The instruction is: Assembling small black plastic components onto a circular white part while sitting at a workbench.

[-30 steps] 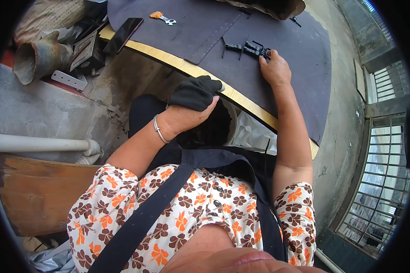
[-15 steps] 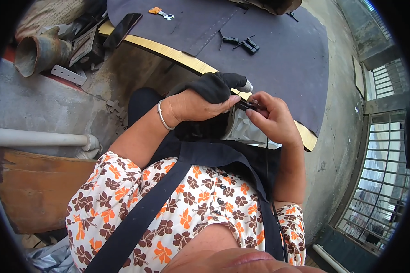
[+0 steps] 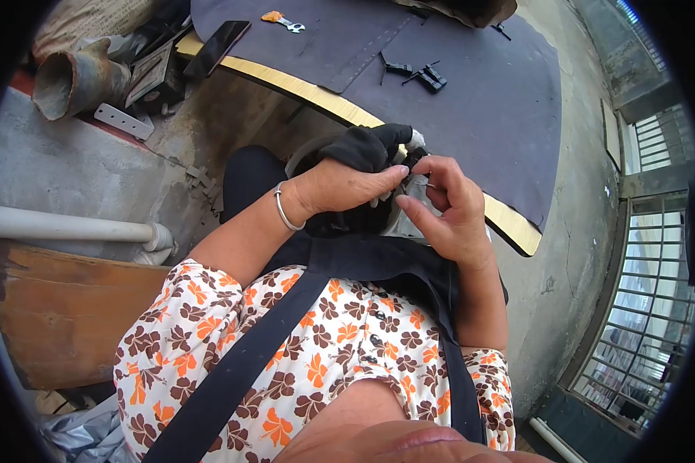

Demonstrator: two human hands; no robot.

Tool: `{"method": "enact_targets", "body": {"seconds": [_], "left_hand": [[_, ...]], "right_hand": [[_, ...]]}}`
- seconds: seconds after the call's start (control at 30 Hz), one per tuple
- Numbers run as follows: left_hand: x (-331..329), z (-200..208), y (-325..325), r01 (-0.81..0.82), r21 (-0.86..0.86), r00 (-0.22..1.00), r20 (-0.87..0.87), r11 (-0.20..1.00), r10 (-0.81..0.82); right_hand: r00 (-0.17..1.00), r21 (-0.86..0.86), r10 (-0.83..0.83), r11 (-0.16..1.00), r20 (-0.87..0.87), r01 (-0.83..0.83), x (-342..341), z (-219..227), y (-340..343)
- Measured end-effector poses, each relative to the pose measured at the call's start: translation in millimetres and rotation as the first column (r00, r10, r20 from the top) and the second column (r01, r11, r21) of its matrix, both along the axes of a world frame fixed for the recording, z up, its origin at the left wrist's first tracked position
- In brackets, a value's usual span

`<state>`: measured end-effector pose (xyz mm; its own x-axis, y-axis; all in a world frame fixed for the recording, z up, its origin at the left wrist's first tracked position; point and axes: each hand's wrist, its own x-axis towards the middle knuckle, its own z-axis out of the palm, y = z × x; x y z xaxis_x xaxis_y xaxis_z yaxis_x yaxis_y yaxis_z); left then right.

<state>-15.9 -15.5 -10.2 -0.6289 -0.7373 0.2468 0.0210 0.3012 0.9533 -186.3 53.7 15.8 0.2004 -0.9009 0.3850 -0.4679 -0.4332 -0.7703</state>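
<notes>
We find the left hand (image 3: 349,184) pinching a small black part (image 3: 416,157) near the table (image 3: 486,116); for the right hand (image 3: 457,212), just beside it, we cannot tell the grip.

- Dark mat (image 3: 494,116), right of centre: open lane running from the hands toward the upper right.
- Second open stretch, upper centre: between wrench (image 3: 283,21) and black clips (image 3: 431,79).
- Black clips: two, close together, thin prongs jutting; narrow passage between.
- Brown bulky bundle (image 3: 496,15), top edge: blocks the mat's far side.
- Phone (image 3: 218,48), upper left: lies across the yellow table edge (image 3: 316,94).
- Left hand (image 3: 351,185) and right hand (image 3: 455,216), centre: near each other, scant room at the fingertips.
- Rusty pipe fitting (image 3: 77,83), white bracket (image 3: 123,121), upper left: crowded.
- Grey wall (image 3: 575,154), right: bounds sideways movement.
</notes>
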Motion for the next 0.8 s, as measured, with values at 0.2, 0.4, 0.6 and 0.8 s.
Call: {"method": "enact_targets", "body": {"seconds": [0.2,0.4,0.6,0.8], "left_hand": [[-2.0,-0.5,5.7,0.136,0.163,0.982,-0.151,0.977,-0.111],[-6.7,2.5,8.3,-0.068,0.058,0.996,-0.055,0.996,0.071],[-8.7,-0.7,12.8,-0.124,0.002,0.992,-0.023,0.992,0.124],[-12.9,-3.2,11.1,-0.269,-0.563,0.958,-0.072,0.781,0.279]], "right_hand": [[0.927,0.111,-0.228,0.973,0.298,0.203,6.4,-30.2,-11.5],[0.941,0.176,-0.147,0.980,0.303,0.096,6.8,-22.1,-6.8],[0.993,0.137,-0.118,0.984,0.030,0.113,2.2,-16.0,-9.4],[0.963,0.214,-0.161,0.970,0.217,0.114,8.6,-41.0,-12.4]]}}
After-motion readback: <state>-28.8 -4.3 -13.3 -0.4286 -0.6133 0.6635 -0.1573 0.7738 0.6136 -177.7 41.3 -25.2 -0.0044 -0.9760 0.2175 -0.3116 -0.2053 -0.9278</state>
